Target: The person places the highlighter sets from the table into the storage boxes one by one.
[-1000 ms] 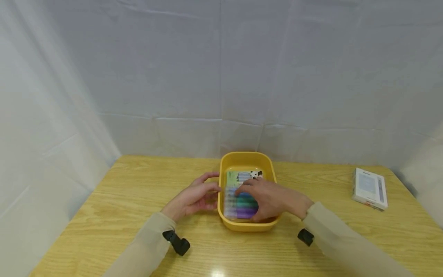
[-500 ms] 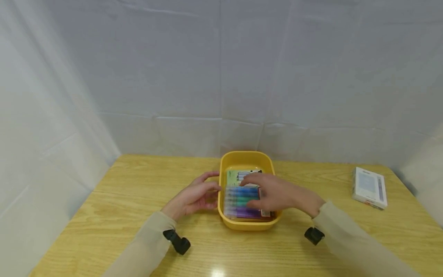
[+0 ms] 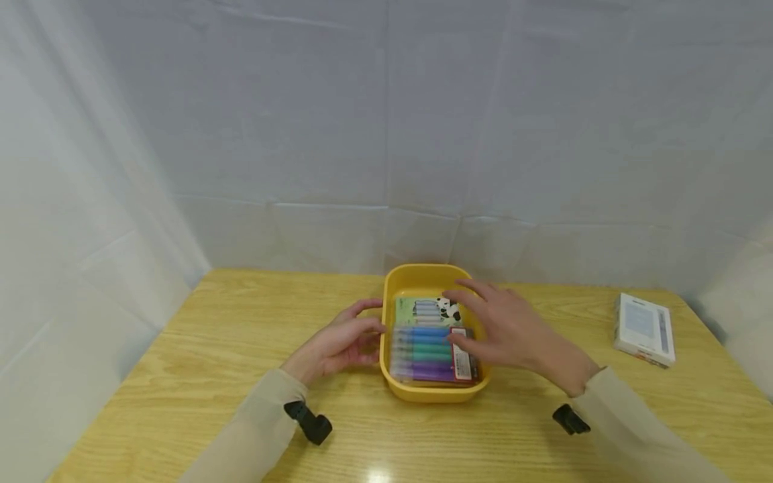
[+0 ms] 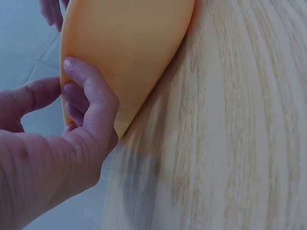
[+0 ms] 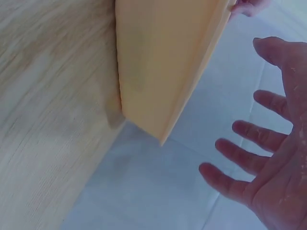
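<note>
Just below the centre of the head view, a clear pack of pens [image 3: 423,352] lies flat in the lower part of a yellow bin [image 3: 436,395]. The step in hand appears to be settling the pens there: they seem laid down, and nothing pins them. The next move seems to call for care with the right hand, keeping its fingers clear of the rim and the pack, while the bin is held steady.

The pens lie crosswise, running from blue through green to purple at the bottom; a white label edged in red covers their right end. Above them in the bin is a pale green card [image 3: 408,311] showing a black-and-white animal. Whether the two overlap is hard to tell.

The right hand [image 3: 518,329] hovers over the bin's right side, fingers spread, holding nothing. The left hand [image 3: 338,345] holds the bin's left rim with bent fingers. At the right of the frame, well apart, a white box [image 3: 646,329] rests on the wooden table [image 3: 241,322].
</note>
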A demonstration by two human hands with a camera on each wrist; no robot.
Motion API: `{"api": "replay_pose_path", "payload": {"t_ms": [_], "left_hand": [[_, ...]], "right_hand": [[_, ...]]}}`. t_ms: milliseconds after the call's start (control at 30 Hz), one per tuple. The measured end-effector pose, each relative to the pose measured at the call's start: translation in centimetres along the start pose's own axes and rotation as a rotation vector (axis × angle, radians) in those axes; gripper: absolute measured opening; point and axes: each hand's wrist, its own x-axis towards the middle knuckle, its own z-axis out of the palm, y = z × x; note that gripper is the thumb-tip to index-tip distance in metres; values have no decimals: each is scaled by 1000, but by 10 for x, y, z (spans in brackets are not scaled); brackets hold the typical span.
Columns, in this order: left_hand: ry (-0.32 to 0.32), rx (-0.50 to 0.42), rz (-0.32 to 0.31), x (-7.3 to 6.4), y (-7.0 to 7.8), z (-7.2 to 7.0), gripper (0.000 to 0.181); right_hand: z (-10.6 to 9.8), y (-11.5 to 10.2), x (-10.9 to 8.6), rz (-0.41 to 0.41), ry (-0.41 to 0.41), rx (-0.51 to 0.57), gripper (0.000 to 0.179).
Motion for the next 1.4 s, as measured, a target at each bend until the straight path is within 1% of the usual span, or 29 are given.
{"api": "replay_pose_path", "payload": {"t_ms": [100,300,467,700,867,1067,1233,1400], "left_hand": [[0,1,-1,0,0,0,60],[-3,8,2,0,-1,-1,59],[3,15,0,0,-1,-1,59],[17,31,-3,1,-1,-1,58],[16,32,-2,2,-1,-1,57],[15,35,1,2,-1,-1,58],[9,34,2,1,-1,-1,58],[7,29,4,2,-1,0,59]], "right_hand": [[-2,4,-5,44,18,-46,63],[-7,15,-15,125,22,-103,66],[-8,24,-23,172,33,-152,68],[-10,34,-34,226,21,-193,66],[-11,40,-41,271,12,-198,67],[-14,48,-51,343,-17,-174,67],[-17,56,-59,377,-8,-164,67],[-17,69,-70,410,9,-143,69]]}}
